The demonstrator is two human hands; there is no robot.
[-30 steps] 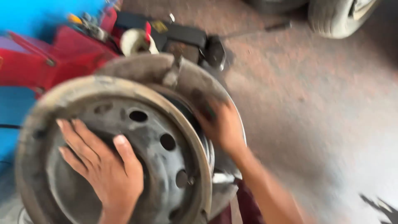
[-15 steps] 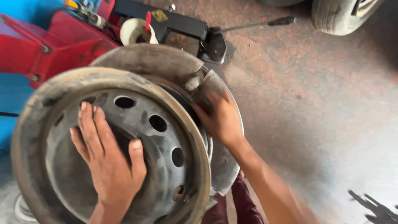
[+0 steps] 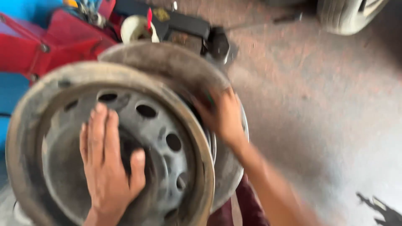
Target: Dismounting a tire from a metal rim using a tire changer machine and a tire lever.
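A dirty grey steel wheel rim (image 3: 50, 104) with round holes fills the left of the head view, tilted toward me. My left hand (image 3: 109, 167) lies flat on the rim's face with its fingers spread over the centre hole. My right hand (image 3: 224, 115) reaches behind the rim's right edge, pressed against its barrel. The fingers look closed on something small and dark, but blur hides what it is.
A red machine (image 3: 37, 42) stands at the upper left, with a white roll (image 3: 134, 27) and a black part (image 3: 188, 25) beside it. A car tyre (image 3: 347, 14) sits at the upper right. Reddish-grey concrete floor (image 3: 318, 104) spreads to the right.
My left hand has shifted a little on the rim's face. My right hand has slid along the rim's right edge. The view has moved closer.
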